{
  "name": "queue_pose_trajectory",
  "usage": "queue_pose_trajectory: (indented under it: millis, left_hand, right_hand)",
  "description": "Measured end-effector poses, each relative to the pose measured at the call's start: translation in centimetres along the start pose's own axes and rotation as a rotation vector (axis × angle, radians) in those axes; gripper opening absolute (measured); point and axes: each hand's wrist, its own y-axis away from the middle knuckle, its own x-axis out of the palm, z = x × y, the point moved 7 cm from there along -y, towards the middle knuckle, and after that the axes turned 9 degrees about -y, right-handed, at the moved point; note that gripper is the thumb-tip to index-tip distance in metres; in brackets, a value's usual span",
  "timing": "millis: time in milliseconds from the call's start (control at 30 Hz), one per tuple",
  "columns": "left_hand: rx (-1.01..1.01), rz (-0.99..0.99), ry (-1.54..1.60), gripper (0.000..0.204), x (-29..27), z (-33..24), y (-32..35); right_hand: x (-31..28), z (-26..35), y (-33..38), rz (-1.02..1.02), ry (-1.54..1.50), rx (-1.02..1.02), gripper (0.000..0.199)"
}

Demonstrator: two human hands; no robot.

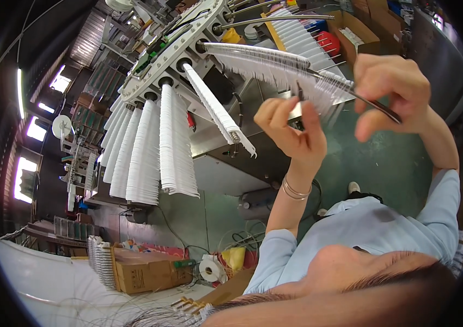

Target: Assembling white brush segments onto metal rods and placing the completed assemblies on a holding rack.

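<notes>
Nearest: my own hair and forehead fill the lower edge, with my pale blue shirt (pixel 373 229) just beyond.
Left arm: it rises from the shirt sleeve, with thin metal bangles (pixel 296 191) round the wrist.
Left hand (pixel 291 131): fingers closed together, pinching a small silver clip (pixel 297 111) between thumb and fingertips, just under the row of white strips.
Right hand (pixel 392 92): curled shut on a thin dark rod (pixel 376 106) that runs up and left from my fist into the white strips.
Thing in hand: a long row of white strips (pixel 275 62) hangs like a comb from the rod, reaching left from my right hand to the machine; its right end lies between my two hands.
Hands to each other: near, but apart, the left lower and to the left.
Beyond the hands: a grey metal machine (pixel 226 147) with a pale round plate (pixel 171 49) from which rods stick out.
Left of centre: several rods loaded with thick hanging bundles of white strips (pixel 150 147).
Floor: green (pixel 384 158), with a white shoe (pixel 354 187) below my arms.
Near left: an open cardboard box (pixel 144 272), a white tape roll (pixel 208 268) and a yellow bag (pixel 234 256) beside it.
Far right: cardboard boxes (pixel 359 32) and a red object, too small to tell.
</notes>
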Motion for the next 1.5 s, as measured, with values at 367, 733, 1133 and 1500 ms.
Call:
queue_pose_trajectory:
  millis: [367, 733, 1133, 1500]
  left_hand:
    - [0.064, 0.113, -0.31, 0.025, 1.2, -2.3, -1.6]
    - [0.157, 0.549, 0.453, 0.037, 4.1, -10.6, 3.5]
    - [-0.478, 0.895, 0.574, 0.032, 19.6, -7.6, 13.2]
    - [-0.287, 0.404, -0.562, 0.022, 26.6, 0.2, 9.0]
  right_hand:
    - [-3.2, 9.0, 8.0, 0.003, 0.047, -0.11, 0.059]
    - [-6.3, 8.3, 16.4, -1.06, -0.051, 0.129, 0.025]
    - [-4.5, -9.1, 24.7, -1.066, -0.946, 0.949, 0.039]
    - [-11.9, -6.5, 22.9, -0.067, 0.125, 0.112, 0.03]
